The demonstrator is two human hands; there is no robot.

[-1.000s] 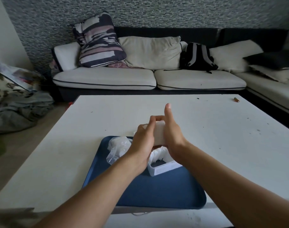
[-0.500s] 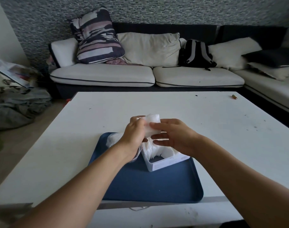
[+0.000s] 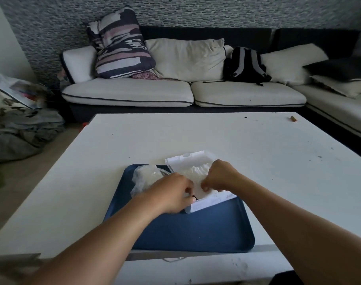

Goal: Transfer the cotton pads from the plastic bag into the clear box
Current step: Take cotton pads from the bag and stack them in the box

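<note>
White cotton pads (image 3: 196, 173) fill the clear box (image 3: 208, 200), which sits lid-up on a blue tray (image 3: 196, 231) on the desk (image 3: 257, 153). Both the left hand (image 3: 171, 194) and right hand (image 3: 218, 175) curl their fingers down onto the pads, with the crumpled plastic bag (image 3: 144, 177) just left of the box

A blue tray (image 3: 196, 233) sat on a white table (image 3: 216, 136). A sofa (image 3: 134, 93) behind held a striped cushion (image 3: 120, 44) and a black backpack (image 3: 246, 65).

White cotton pads (image 3: 193, 174) fill the open clear box (image 3: 211, 201); crumpled plastic bag (image 3: 143, 177) beside it.
</note>
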